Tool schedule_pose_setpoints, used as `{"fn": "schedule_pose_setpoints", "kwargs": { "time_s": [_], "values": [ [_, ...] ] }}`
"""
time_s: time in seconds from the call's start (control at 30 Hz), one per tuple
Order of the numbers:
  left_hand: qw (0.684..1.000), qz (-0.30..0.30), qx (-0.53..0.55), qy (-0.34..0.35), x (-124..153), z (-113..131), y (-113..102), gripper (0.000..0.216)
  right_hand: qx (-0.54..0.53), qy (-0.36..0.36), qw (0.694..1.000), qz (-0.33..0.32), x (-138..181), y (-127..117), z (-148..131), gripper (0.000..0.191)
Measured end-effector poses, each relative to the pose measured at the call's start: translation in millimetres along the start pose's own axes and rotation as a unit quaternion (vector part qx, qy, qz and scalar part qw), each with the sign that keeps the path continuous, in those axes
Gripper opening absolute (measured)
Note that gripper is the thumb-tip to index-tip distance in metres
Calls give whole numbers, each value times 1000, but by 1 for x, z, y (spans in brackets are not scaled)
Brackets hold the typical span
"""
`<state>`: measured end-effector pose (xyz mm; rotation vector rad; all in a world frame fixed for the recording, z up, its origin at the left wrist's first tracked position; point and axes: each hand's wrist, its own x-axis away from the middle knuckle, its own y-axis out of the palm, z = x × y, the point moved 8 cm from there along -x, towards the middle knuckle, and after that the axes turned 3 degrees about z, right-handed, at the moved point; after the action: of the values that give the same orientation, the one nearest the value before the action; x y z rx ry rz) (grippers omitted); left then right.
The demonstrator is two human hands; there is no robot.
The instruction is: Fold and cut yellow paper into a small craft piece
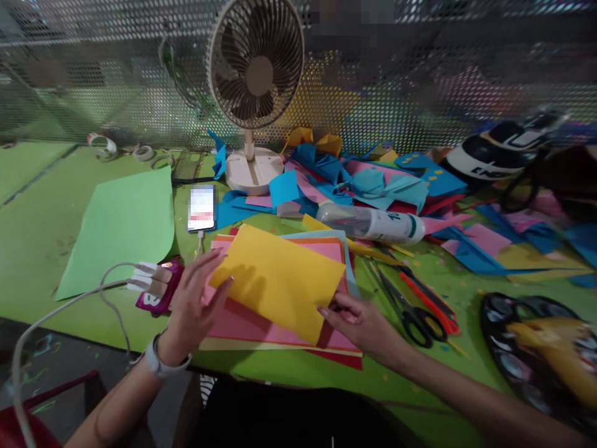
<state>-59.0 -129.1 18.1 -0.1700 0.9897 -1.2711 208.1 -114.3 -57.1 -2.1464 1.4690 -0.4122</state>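
Observation:
A yellow sheet of paper (280, 280) lies tilted on a stack of pink, red and orange sheets (261, 326) on the green table (41, 236). My left hand (193, 305) rests on the sheet's left edge with its fingers stretched out. My right hand (359, 320) pinches the sheet's lower right edge between thumb and fingers.
Black-handled scissors (405, 308) and a red cutter (426, 298) lie right of the stack. A white bottle (373, 223) lies behind it, a desk fan (254, 93) and a phone (201, 208) farther back. A green sheet (121, 227) is left, a dark palette (536, 348) right, paper scraps behind.

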Motion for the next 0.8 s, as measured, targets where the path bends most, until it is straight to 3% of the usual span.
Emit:
{"fn": "schedule_pose_setpoints", "kwargs": {
  "time_s": [0.1, 0.2, 0.27, 0.37, 0.47, 0.57, 0.63, 0.8],
  "values": [
    [981, -41, -94, 167, 8, 44, 7, 74, 151, -187, 968, 69, 0, -11, -38, 24],
    [953, -31, -179, 243, 16, 68, 5, 95, 234, -361, 898, 89, 12, -4, -71, 15],
    [933, -29, -227, 276, 21, 77, 3, 91, 254, -432, 861, 86, 20, 6, -83, 24],
    [912, -75, -260, 308, 27, 82, 8, 75, 260, -490, 829, 72, 26, 23, -89, 30],
    [907, -101, -251, 322, 25, 80, 16, 72, 233, -481, 844, 43, 24, 37, -82, 22],
    [931, -90, -219, 278, 11, 64, 23, 77, 150, -357, 922, -26, 13, 42, -64, 17],
    [952, -108, -190, 216, -4, 45, 33, 79, 73, -287, 951, -85, 11, 42, -56, 17],
    [970, -192, -59, 135, -28, 17, 53, 77, -47, -257, 943, -206, 13, 35, -62, 13]
  ]
}}
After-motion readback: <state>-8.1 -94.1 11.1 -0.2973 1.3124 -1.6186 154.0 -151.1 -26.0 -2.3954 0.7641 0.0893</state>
